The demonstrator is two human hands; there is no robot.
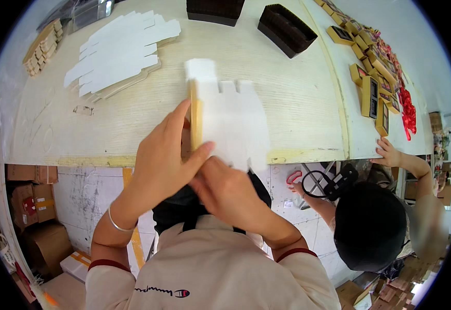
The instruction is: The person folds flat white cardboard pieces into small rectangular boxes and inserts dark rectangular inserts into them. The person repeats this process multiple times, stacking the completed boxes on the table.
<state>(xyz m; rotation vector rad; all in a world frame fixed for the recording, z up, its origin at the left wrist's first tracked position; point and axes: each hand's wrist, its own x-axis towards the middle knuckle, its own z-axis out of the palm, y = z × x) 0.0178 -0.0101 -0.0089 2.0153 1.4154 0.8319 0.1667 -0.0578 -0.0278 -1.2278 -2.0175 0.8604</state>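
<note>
Both my hands hold one cardboard box blank (233, 119), white on the face toward me, its notched flaps spread to the right and slightly blurred. Its left side is folded up and shows a gold-yellow edge. My left hand (161, 157) grips that folded side, fingers behind it and thumb at its lower end. Closed at the blank's near edge, my right hand (228, 188) pinches it close to the left thumb; its fingertips are partly hidden. The blank is over the table's front edge. Farther left on the table lies a pile of flat white blanks (117, 54).
Two dark brown baskets (287, 32) stand at the back. On the right are many gold boxes (371, 95) and red ribbons (407, 111). A co-worker in a black cap (370, 225) sits at right, one hand on the table edge. Cartons (32, 201) fill the left under-table space.
</note>
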